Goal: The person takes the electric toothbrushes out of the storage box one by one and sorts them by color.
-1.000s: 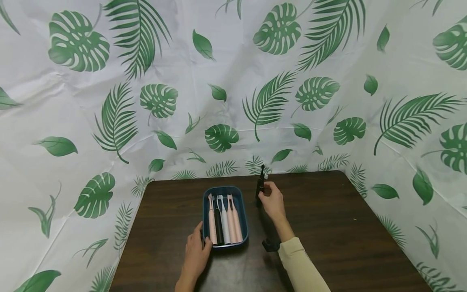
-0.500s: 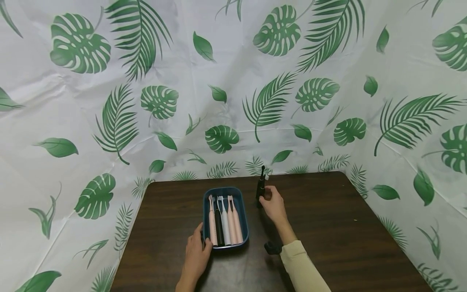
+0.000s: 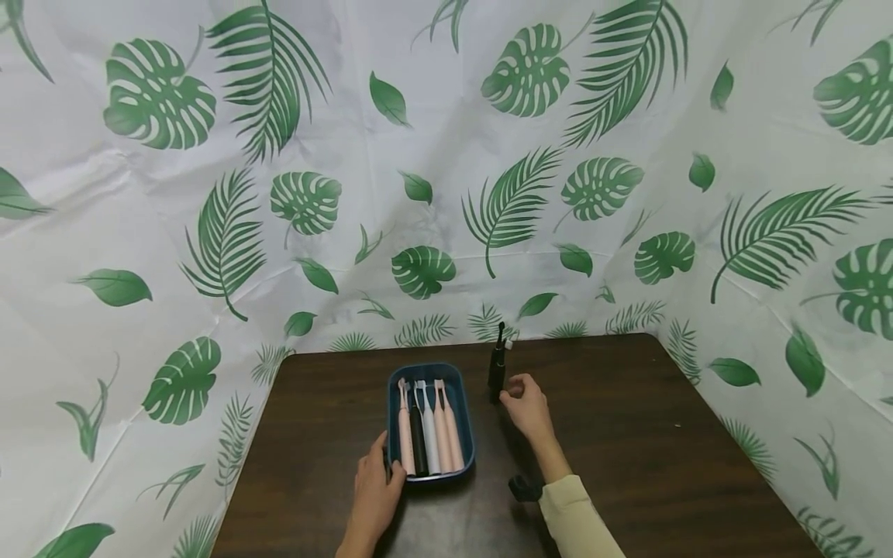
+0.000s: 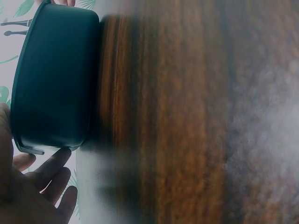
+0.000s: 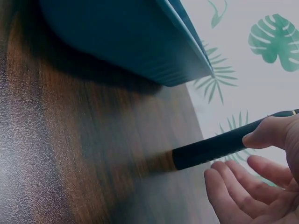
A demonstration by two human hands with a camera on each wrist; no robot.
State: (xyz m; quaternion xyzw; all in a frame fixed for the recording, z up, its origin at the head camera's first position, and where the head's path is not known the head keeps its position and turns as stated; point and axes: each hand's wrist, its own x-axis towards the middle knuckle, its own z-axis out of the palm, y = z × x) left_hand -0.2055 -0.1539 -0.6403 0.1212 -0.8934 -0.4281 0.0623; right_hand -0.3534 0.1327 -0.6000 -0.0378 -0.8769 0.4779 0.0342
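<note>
A black electric toothbrush (image 3: 498,368) stands upright on the table, right of a dark blue tray (image 3: 469,434). My right hand (image 3: 530,407) is low beside its handle. In the right wrist view the thumb lies against the handle (image 5: 210,150), while the loosely bent fingers show a gap from it. My left hand (image 3: 375,484) holds the tray's near left corner, thumb at the rim and fingers along the outer wall. Inside the tray lie pink toothbrushes (image 3: 451,430), a black toothbrush (image 3: 418,442) and a white toothbrush (image 3: 431,440), side by side with heads toward the back.
The dark wooden table (image 3: 628,457) reaches back to a white cloth wall (image 3: 391,217) printed with green leaves. A black wrist strap piece (image 3: 525,488) juts from the right wrist near the pale sleeve (image 3: 579,515).
My right hand has slid down the black toothbrush's handle and loosened its fingers, while the toothbrush stays upright. My left hand keeps its place at the tray. The view has tilted slightly upward.
</note>
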